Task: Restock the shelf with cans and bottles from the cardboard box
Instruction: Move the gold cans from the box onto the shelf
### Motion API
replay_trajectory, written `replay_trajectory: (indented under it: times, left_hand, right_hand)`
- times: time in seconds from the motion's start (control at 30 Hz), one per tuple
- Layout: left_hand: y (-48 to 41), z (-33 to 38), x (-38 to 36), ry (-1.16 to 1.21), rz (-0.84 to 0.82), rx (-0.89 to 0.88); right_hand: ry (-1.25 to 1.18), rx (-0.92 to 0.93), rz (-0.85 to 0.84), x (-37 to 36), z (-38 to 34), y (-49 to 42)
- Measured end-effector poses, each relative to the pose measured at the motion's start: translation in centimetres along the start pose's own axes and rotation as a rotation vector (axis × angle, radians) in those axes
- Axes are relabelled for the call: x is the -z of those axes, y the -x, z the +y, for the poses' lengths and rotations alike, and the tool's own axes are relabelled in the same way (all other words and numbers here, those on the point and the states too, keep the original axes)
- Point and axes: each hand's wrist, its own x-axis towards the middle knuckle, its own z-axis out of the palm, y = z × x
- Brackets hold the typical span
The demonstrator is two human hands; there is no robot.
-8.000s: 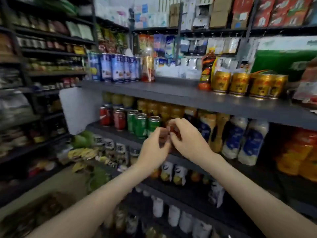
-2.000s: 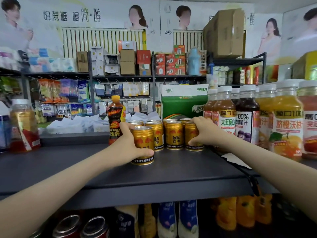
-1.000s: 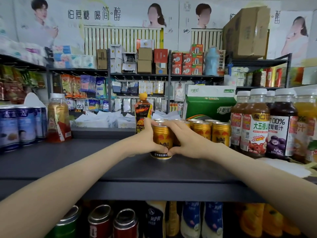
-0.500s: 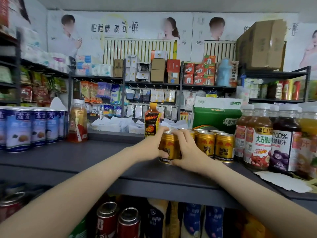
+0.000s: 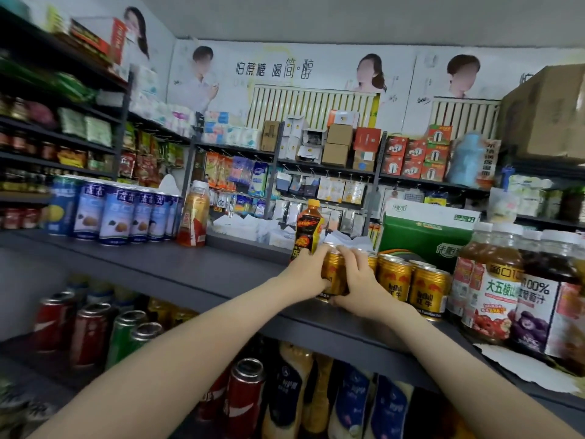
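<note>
Fingers of my left hand (image 5: 308, 274) and right hand (image 5: 359, 282) curl around one short gold metal can (image 5: 333, 275), upright on the dark grey shelf (image 5: 196, 267).

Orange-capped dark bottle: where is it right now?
Head view, centre: the bottle stands on the grey shelf, just behind the left hand gripping a gold can.
</note>
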Motion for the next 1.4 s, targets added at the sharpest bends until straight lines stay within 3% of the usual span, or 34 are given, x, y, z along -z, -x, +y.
replay_trajectory:
  times: [0.1, 0.23, 0.33, 0.47, 0.57, 0.9, 1.1, 1.4]
  left_hand:
    - [1.6, 1.0, 0.2, -0.085, 0.049, 0.024]
    - [8.0, 0.4, 1.8, -0.071, 0.369, -0.008]
    - [15.3, -2.8, 2.4, -0.092, 0.514, 0.001]
    - [26.1, -8.2, 4.4, -0.101, 0.512, 0.148]
    - [33.9, -13.0, 6.0, -0.175, 0.455, 0.396]
    - [63.4, -28.1, 14.2, -0.272, 0.193, 1.202]
    - [74.4, -33.8, 19.9, -0.286, 0.111, 1.420]
    - [76.6, -45.2, 22.8, -0.177, 0.098, 1.525]
  right_hand:
    - [-0.015, 0.082, 0.168, -0.1, -1.9, 1.1]
    - [-0.180, 0.259, 0.415, -1.1, -8.2, 4.0]
    - [-0.281, 0.418, 0.447, -4.4, -13.6, 6.6]
    - [-0.490, 0.506, 0.254, -11.1, -20.8, 9.9]
    - [-0.560, 0.552, 0.032, -16.7, -26.6, 11.6]
    - [-0.458, 0.722, -0.519, -36.0, -50.0, 17.6]
    - [-0.444, 0.674, -0.727, -44.7, -60.3, 19.7]
    - [-0.402, 0.585, -0.917, -56.6, -67.3, 15.1]
